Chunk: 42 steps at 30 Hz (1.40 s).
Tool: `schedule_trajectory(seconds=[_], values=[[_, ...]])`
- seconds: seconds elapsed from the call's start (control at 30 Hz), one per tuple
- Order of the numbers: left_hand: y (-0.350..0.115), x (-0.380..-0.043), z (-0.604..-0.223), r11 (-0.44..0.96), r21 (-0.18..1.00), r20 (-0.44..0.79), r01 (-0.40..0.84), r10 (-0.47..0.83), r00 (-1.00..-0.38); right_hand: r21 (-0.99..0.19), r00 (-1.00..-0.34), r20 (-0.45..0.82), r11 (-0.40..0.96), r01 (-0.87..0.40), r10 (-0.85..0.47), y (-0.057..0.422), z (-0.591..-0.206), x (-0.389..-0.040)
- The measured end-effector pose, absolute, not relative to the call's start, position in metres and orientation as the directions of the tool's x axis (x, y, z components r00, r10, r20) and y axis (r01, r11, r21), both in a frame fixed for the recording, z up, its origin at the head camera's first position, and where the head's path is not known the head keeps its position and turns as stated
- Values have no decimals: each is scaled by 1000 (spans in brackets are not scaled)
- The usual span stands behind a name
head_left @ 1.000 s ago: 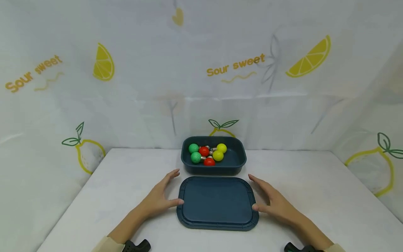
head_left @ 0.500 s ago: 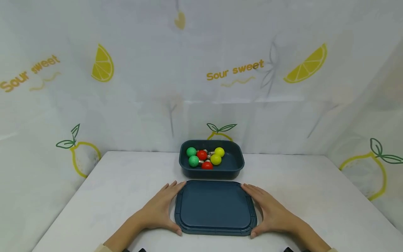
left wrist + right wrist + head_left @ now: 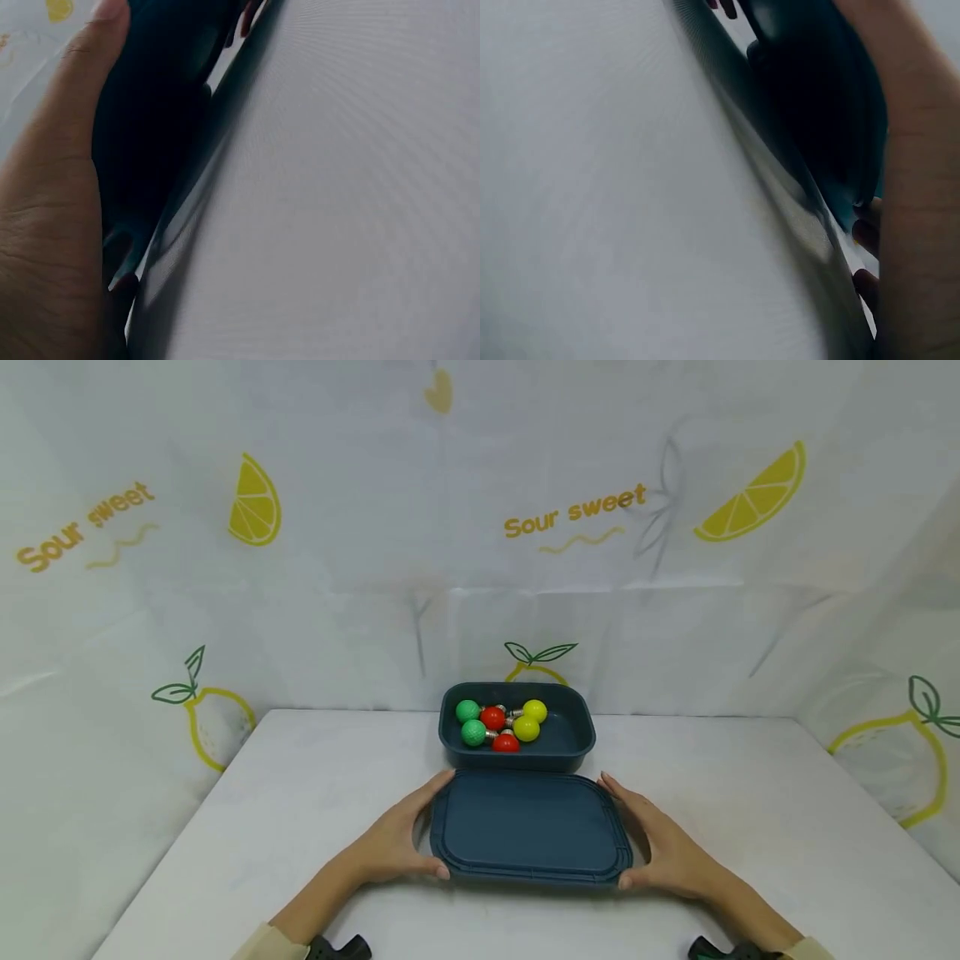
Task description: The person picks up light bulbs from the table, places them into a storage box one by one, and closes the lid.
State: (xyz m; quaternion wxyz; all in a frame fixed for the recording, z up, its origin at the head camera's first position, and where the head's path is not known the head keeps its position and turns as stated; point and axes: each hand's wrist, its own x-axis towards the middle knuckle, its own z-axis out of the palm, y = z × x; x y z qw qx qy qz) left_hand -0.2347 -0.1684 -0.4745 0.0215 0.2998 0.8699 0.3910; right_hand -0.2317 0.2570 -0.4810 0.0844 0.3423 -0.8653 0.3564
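Note:
A dark blue rectangular lid (image 3: 532, 822) is raised off the table, its near edge casting a shadow below. My left hand (image 3: 397, 843) grips its left side, thumb at the near corner and fingers at the far corner. On the opposite side, my right hand (image 3: 667, 852) grips it the same way. Both wrist views show the lid's dark underside (image 3: 161, 97) over the white surface. Just behind the lid stands an open box (image 3: 567, 722) of the same colour. Small light bulbs in green (image 3: 473, 732), red (image 3: 492, 718) and yellow (image 3: 527, 728), with metal screw bases, lie inside it.
The table (image 3: 750, 793) has a white cover. At its back hangs a white sheet (image 3: 360, 635) printed with lemons and lettering. A black wrist strap (image 3: 341, 947) shows below the left hand.
Both hands have closed in on the lid's sides and taken hold. The lid has left the table and moved slightly toward the box. The box and bulbs stay put.

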Motion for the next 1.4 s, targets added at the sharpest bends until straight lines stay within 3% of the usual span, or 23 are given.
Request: schedule_trajectory(seconds=[0.23, 0.5, 0.63, 0.77, 0.9, 1.03, 1.23, 1.33, 1.4], values=[[-159, -224, -473, 431, 767, 205, 475, 536, -819, -623, -720, 574, 362, -693, -391, 247, -476, -227], [-141, -215, -475, 246, 842, 317, 480, 494, -810, -697, -661, 649, 54, -715, -377, 235, -473, -223], [-134, -212, -472, 184, 850, 369, 493, 458, -808, -707, -678, 659, 38, -706, -326, 227, -477, -215], [-128, -209, -466, 107, 824, 471, 557, 419, -776, -646, -629, 726, 37, -762, -280, 218, -476, -209], [-119, -208, -458, 29, 739, 626, 674, 341, -701, -626, -611, 760, 4, -780, -222, 207, -466, -206], [-108, -218, -447, -10, 587, 797, 810, 185, -575, -609, -599, 785, -18, -793, -161, 194, -447, -210], [-85, -245, -395, -164, 282, 942, 945, -140, -305, -406, -404, 914, -149, -901, -46, 174, -400, -237], [-74, -256, -365, -233, 198, 925, 952, -276, -260, -315, -332, 942, -200, -928, 54, 162, -374, -248], [-68, -263, -350, -254, 174, 902, 951, -346, -257, -289, -320, 941, -227, -930, 114, 155, -359, -253]])
